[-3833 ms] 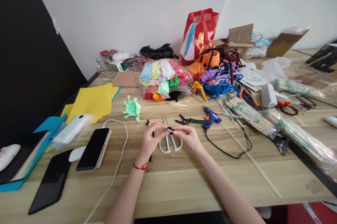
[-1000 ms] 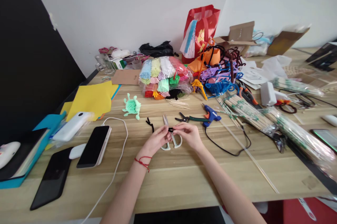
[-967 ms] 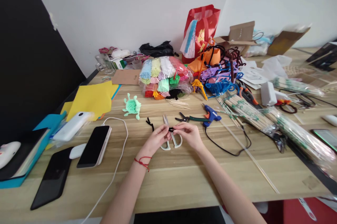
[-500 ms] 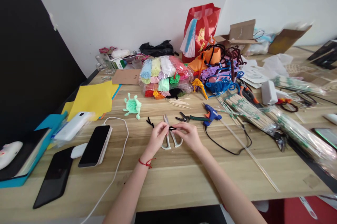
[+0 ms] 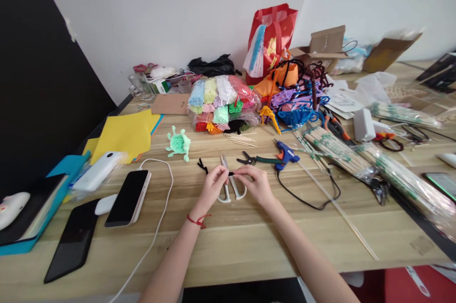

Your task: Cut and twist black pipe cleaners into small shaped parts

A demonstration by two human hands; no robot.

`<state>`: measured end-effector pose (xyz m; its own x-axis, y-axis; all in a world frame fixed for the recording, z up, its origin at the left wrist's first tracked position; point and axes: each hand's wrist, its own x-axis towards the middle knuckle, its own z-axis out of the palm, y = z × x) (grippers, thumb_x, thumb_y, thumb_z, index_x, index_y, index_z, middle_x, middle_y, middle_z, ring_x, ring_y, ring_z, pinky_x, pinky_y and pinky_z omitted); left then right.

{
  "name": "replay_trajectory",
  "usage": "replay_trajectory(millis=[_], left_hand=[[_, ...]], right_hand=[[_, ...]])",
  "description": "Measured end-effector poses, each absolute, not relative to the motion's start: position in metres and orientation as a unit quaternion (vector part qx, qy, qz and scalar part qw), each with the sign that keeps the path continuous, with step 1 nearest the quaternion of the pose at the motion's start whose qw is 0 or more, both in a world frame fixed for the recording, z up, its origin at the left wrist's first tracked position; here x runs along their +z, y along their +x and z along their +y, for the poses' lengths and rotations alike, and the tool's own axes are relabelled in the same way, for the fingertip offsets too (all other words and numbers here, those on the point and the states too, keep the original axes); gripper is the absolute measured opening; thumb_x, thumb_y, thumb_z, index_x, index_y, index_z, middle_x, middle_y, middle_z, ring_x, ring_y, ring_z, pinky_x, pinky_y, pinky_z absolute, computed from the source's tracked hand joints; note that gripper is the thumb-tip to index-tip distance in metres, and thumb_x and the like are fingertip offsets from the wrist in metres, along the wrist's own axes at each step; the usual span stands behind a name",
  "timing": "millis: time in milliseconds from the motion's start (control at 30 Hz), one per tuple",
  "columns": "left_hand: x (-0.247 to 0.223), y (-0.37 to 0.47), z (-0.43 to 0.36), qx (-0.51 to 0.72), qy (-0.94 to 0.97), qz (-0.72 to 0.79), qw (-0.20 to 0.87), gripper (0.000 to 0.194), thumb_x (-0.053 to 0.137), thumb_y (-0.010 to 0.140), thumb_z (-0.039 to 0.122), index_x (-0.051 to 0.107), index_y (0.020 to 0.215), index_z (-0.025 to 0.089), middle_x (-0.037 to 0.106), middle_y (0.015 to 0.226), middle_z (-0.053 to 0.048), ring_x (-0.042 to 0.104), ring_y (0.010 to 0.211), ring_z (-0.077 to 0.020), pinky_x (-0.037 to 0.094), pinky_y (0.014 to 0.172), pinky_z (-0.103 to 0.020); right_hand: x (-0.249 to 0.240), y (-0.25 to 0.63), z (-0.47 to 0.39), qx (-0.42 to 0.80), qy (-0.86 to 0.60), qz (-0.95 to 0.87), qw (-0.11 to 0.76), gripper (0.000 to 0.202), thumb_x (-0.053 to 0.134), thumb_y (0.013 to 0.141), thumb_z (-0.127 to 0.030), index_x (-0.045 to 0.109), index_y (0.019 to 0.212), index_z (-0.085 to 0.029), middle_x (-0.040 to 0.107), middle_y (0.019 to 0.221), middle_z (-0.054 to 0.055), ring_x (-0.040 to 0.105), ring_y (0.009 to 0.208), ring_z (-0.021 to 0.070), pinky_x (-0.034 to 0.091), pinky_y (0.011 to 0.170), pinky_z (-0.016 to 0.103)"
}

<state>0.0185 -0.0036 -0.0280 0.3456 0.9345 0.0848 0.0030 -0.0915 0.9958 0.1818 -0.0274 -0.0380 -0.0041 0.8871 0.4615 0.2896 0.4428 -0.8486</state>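
A short black pipe cleaner [image 5: 231, 174] stretches between my two hands, pinched at both ends. My left hand [image 5: 214, 184] closes thumb and fingers on its left end, and my right hand [image 5: 257, 183] grips the other end. Underneath lie white-handled scissors [image 5: 238, 191], blades pointing away from me, partly covered by my fingers. Another bit of black pipe cleaner [image 5: 203, 166] rests on the wood just left of my left hand. Farther left sits a mint-green fuzzy piece [image 5: 178, 143] with knobbed arms. Beyond my right hand are green-handled pliers [image 5: 258, 159].
A blue glue gun [image 5: 286, 155] with a black cord lies to the right, near bagged wooden sticks [image 5: 337, 151]. Bundled pipe cleaners in a plastic bag [image 5: 224, 103] stand at the back. At left are a phone [image 5: 128, 198], a white cable [image 5: 164, 217] and yellow sheets [image 5: 124, 134].
The black pipe cleaner between my fingers looks flatter and straighter; before, it showed a small loop. My hands have stayed in almost the same place.
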Motion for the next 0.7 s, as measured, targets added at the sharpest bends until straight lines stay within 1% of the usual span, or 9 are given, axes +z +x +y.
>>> replay_trajectory(millis=[100,167,233,367,533,700], left_hand=[[-0.026,0.017,-0.002,0.402,0.559,0.33,0.646,0.03,0.05,0.084,0.045,0.051,0.071,0.018,0.05,0.063,0.001,0.048,0.064,-0.0131,0.04,0.067,-0.026],[-0.028,0.018,-0.002,0.402,0.506,0.295,0.704,0.033,0.048,0.083,0.049,0.051,0.074,0.018,0.05,0.063,0.0,0.049,0.063,-0.0142,0.041,0.066,-0.028],[-0.031,0.019,-0.002,0.403,0.474,0.285,0.729,0.034,0.049,0.083,0.05,0.051,0.075,0.018,0.048,0.063,0.0,0.048,0.061,-0.0138,0.04,0.063,-0.028],[-0.035,0.02,-0.004,0.405,0.47,0.303,0.724,0.03,0.053,0.083,0.046,0.051,0.077,0.016,0.045,0.066,0.001,0.043,0.063,-0.0117,0.037,0.064,-0.026],[-0.039,0.023,-0.007,0.39,0.478,0.312,0.723,0.036,0.053,0.081,0.051,0.053,0.081,0.016,0.041,0.067,0.001,0.039,0.062,-0.0112,0.036,0.064,-0.027],[-0.04,0.025,-0.007,0.392,0.505,0.323,0.698,0.04,0.049,0.081,0.056,0.051,0.081,0.016,0.04,0.065,0.003,0.039,0.062,-0.011,0.036,0.065,-0.027]], right_hand=[[-0.038,0.182,-0.028,0.274,-0.445,-0.655,0.546,0.01,0.065,0.078,-0.029,0.071,0.084,-0.023,0.071,0.085,0.006,0.066,0.08,0.0208,0.053,0.073,0.032],[-0.037,0.182,-0.028,0.277,-0.441,-0.656,0.546,0.01,0.065,0.078,-0.029,0.071,0.084,-0.023,0.071,0.085,0.006,0.066,0.08,0.0206,0.053,0.074,0.032],[-0.036,0.181,-0.029,0.279,-0.437,-0.657,0.547,0.01,0.064,0.079,-0.029,0.071,0.085,-0.023,0.071,0.084,0.006,0.066,0.08,0.0201,0.053,0.074,0.031],[-0.036,0.179,-0.03,0.273,-0.426,-0.66,0.556,0.011,0.063,0.081,-0.028,0.07,0.087,-0.021,0.071,0.084,0.006,0.066,0.078,0.0192,0.052,0.072,0.031],[-0.039,0.179,-0.029,0.254,-0.427,-0.665,0.557,0.01,0.064,0.08,-0.027,0.07,0.086,-0.021,0.07,0.081,0.006,0.066,0.075,0.0179,0.052,0.069,0.029],[-0.044,0.182,-0.028,0.242,-0.439,-0.669,0.549,0.011,0.065,0.079,-0.029,0.07,0.085,-0.021,0.07,0.079,0.005,0.066,0.073,0.0181,0.053,0.066,0.029]])
